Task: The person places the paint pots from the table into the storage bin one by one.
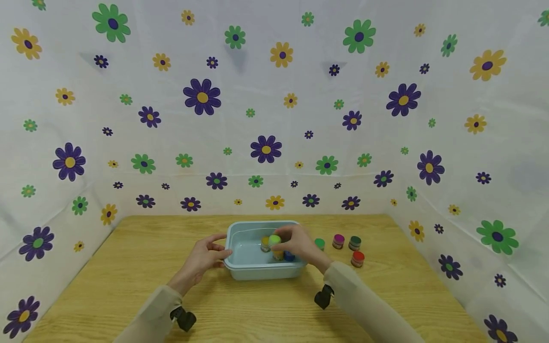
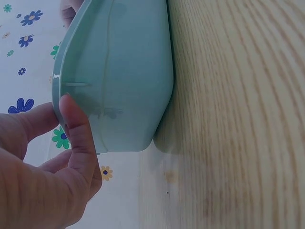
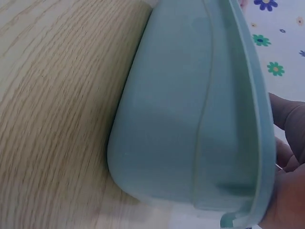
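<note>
A light blue plastic basin stands on the wooden table. At its left end my left hand grips the rim; in the left wrist view, fingers and thumb lie on both sides of that rim. My right hand reaches over the basin's right part and pinches a small jar with a light green lid. Inside the basin are a yellow-lidded jar, an orange-yellow jar and a blue jar, partly covered by the right hand. In the right wrist view, the basin wall hides the fingertips.
Right of the basin, small jars stand on the table: one green-lidded, one magenta-lidded, one dark green-lidded and one red-lidded. A white flower-printed cloth encloses the table's back and sides.
</note>
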Motion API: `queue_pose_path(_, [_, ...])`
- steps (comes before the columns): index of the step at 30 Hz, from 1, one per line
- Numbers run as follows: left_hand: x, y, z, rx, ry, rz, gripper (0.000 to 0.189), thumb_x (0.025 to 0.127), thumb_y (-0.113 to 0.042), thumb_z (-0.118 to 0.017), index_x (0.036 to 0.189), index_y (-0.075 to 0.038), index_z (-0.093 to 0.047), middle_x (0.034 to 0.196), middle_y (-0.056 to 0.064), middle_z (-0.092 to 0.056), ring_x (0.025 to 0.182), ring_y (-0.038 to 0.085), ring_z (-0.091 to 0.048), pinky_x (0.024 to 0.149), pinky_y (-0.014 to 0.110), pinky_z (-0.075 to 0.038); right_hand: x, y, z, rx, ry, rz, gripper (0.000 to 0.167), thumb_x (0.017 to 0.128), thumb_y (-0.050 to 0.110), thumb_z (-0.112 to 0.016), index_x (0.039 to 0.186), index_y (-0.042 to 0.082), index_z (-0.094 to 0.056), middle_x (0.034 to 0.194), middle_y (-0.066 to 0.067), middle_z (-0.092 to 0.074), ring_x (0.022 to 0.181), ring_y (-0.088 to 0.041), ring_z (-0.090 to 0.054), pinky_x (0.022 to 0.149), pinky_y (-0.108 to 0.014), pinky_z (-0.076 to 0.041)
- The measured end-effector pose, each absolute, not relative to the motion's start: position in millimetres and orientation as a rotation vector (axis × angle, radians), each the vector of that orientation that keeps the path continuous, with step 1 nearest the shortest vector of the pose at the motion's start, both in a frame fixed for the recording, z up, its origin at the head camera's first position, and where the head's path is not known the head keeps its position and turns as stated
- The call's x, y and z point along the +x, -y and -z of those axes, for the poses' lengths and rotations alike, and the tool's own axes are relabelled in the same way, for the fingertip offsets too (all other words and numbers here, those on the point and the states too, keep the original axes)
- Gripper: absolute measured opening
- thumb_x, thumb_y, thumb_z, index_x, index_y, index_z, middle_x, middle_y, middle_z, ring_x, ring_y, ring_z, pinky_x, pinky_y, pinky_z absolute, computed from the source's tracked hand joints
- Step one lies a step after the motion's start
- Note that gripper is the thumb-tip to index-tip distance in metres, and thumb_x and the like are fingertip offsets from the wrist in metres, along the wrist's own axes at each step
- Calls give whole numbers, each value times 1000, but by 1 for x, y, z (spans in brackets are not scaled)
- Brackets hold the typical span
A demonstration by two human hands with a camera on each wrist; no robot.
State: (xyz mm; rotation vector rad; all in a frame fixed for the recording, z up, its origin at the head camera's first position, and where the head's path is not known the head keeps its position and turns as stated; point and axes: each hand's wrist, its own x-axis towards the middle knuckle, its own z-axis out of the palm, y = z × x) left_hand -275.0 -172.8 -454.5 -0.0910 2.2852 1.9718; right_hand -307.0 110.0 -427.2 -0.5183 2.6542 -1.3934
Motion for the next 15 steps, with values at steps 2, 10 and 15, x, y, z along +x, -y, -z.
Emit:
queue_pose_path(2, [-274, 173, 453, -93, -2284, -1970, 59, 87, -6, -73, 141, -9, -50, 101, 14, -56, 72, 18, -62, 72, 42, -60, -310, -106, 430, -567, -2657, 1344, 35, 80, 20, -81, 113, 10, -72, 104, -3, -72, 92, -12, -64, 83, -32, -55])
queue_pose_path(10, [-275, 172, 453, -75, -2292, -1965, 59, 87, -6, -73, 142, -8, -50, 101, 14, -55, 72, 18, -61, 70, 41, -60, -317, -91, 436, -596, -2669, 1229, 37, 77, 13, -84, 112, 7, -73, 100, -3, -72, 85, -12, -64, 75, -29, -55])
queue_pose_path(15, [-278, 173, 455, -83, -2300, -1963, 58, 87, -6, -73, 141, -9, -51, 100, 14, -55, 72, 18, -61, 70, 40, -61, -323, -87, 441, -590, -2671, 1166, 40, 76, 12, -85, 113, 7, -72, 101, -2, -72, 87, -12, -64, 78, -30, -56])
